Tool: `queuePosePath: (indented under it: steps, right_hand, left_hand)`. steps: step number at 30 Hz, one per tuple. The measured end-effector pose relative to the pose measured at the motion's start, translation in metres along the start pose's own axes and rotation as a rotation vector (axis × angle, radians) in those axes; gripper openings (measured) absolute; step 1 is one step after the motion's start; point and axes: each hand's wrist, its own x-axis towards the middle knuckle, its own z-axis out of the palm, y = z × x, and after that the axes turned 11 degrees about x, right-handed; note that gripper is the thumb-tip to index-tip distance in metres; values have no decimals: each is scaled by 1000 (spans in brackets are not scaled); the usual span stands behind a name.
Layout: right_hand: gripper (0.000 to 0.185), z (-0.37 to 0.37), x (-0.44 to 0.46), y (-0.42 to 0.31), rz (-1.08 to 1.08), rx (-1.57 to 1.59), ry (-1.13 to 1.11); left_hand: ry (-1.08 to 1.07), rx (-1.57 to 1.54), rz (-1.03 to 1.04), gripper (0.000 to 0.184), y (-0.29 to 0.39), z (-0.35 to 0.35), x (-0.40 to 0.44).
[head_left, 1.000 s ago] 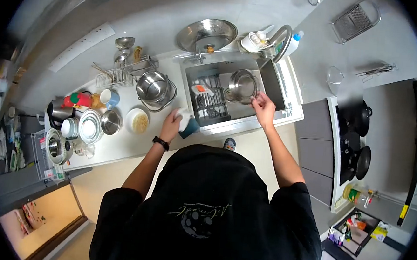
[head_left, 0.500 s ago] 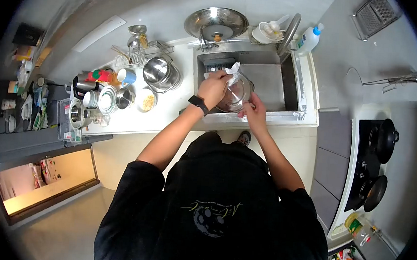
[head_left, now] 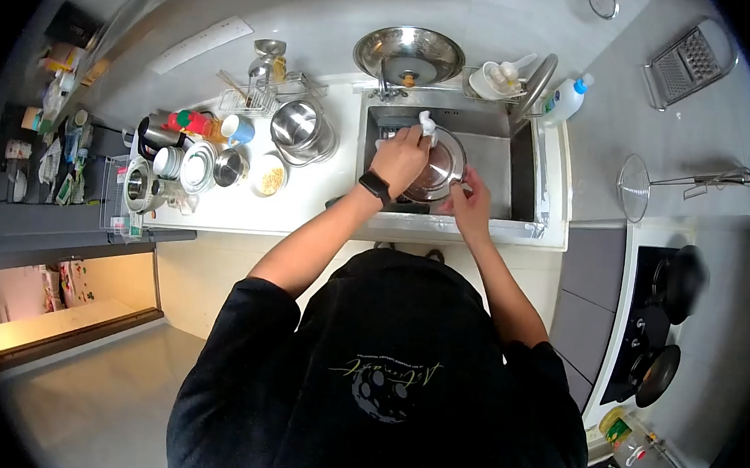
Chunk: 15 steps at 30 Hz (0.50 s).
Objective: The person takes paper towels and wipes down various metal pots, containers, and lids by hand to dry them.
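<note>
Over the sink [head_left: 490, 146] I have a round piece of clear glassware [head_left: 439, 166] with a darker rim. It is tilted, and whether it is a lid or a shallow pot I cannot tell. My left hand [head_left: 402, 159], a black watch on its wrist, is closed round a crumpled white cloth [head_left: 428, 123] and presses it to the glassware's upper left side. At the lower right edge, my right hand [head_left: 471, 202] pinches the rim between thumb and fingers.
Left of the sink stand steel pots [head_left: 297, 124], a bowl of yellowish bits [head_left: 269, 176], a blue mug [head_left: 238, 130] and stacked dishes [head_left: 197, 168]. Behind are a steel basin [head_left: 423, 42], the tap [head_left: 538, 84] and a detergent bottle [head_left: 565, 101]. A stove [head_left: 648, 314] is on the right.
The camera view has shifted slightly. The glassware has tilted a little between my hands, and my left hand with the cloth has moved slightly along its edge. Both grips are kept.
</note>
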Motion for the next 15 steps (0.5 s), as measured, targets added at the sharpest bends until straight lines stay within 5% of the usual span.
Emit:
queuePosePath:
  steps: [2,5,6,9,15]
  right_hand:
    - [27,-1,5,8,-34,11,-8]
    - [25,-2,12,7,6,3,-111]
    - [25,-1,15,5,11,3,-111]
    - [31,6,19,-14,-56,37,-159]
    - [35,-3,13,-19,3,96,-257]
  left_hand:
    - [-236,-281,-59,19,6,1,-13]
    - [-16,-499,177,26,10,-2,-4]
    - [-255,-728,-127,30,12,-29,8]
    - [114,-514,26,27,6,-30,20]
    - [-126,-662,287,20,-6,-41,7]
